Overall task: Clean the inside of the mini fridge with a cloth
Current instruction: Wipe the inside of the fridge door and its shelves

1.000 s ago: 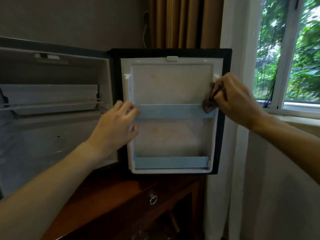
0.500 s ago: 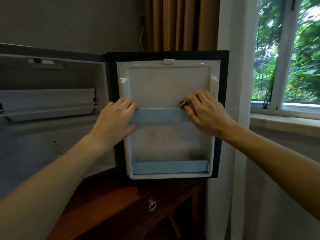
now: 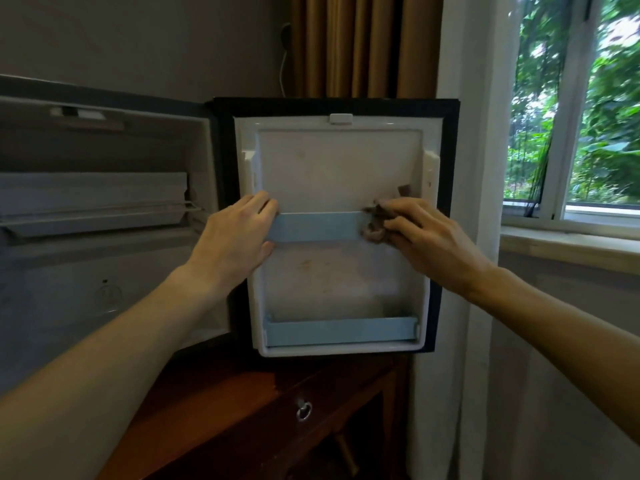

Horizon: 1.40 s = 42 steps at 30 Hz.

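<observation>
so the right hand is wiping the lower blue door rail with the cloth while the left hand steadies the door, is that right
Not quite: it is the upper blue rail, not the lower one. The head view shows the right hand pressing the dark cloth against the right end of that upper rail, while the left hand steadies the door at the rail's left end.

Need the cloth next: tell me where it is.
In the head view, the cloth is bunched under the right hand, at the right end of the door's upper blue rail.
</observation>
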### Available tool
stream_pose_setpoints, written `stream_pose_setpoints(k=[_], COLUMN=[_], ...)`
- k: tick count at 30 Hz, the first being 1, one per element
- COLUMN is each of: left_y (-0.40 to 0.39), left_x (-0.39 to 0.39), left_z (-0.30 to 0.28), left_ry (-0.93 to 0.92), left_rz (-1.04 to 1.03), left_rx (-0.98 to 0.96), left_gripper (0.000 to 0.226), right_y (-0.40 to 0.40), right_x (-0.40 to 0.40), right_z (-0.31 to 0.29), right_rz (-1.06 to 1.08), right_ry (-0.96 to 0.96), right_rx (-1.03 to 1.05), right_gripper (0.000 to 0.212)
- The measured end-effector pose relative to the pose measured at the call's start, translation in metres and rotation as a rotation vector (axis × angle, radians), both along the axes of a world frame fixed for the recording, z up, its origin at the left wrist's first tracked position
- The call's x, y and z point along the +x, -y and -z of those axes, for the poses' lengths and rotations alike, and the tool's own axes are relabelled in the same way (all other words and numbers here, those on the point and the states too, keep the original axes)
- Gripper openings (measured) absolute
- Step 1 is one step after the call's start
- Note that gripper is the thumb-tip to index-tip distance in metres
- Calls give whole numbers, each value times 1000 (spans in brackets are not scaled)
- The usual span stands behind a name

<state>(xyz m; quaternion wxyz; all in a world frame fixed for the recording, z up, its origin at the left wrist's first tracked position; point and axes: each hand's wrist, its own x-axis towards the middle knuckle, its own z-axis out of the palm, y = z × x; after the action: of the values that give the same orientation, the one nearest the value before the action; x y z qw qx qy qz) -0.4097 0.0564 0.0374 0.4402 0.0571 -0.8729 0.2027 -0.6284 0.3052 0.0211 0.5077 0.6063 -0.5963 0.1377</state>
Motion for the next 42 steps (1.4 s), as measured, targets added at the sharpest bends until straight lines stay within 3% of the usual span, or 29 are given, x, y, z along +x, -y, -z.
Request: stream_pose_setpoints(k=[7,15,21,27,36,42], left_y=[1,3,3,5,2,-2], left_x=[-4,-9,-10,-12,-10,-12], left_z=[-3,-10,-9,-11,-12,-9], left_ry=[-22,22,12,21,36,6], left_rz=[-9,-28,-24,-40,-22,-16], left_rx=[-55,-54,-72,-109,-82,-76], left_gripper=[36,38,37,39,36,38], right_y=[92,-34,1,88,-23,10], right_x=[46,-27,-11,39,-36,-9], right_z=[-3,-8,-2,-8,-11,-6], right_rz=[-188,96,2,-153,108,33], right_ry=[20,67,80,23,99,84], right_rx=[0,67,-47,-14,53,-19], right_gripper=[16,22,19,20,22,22])
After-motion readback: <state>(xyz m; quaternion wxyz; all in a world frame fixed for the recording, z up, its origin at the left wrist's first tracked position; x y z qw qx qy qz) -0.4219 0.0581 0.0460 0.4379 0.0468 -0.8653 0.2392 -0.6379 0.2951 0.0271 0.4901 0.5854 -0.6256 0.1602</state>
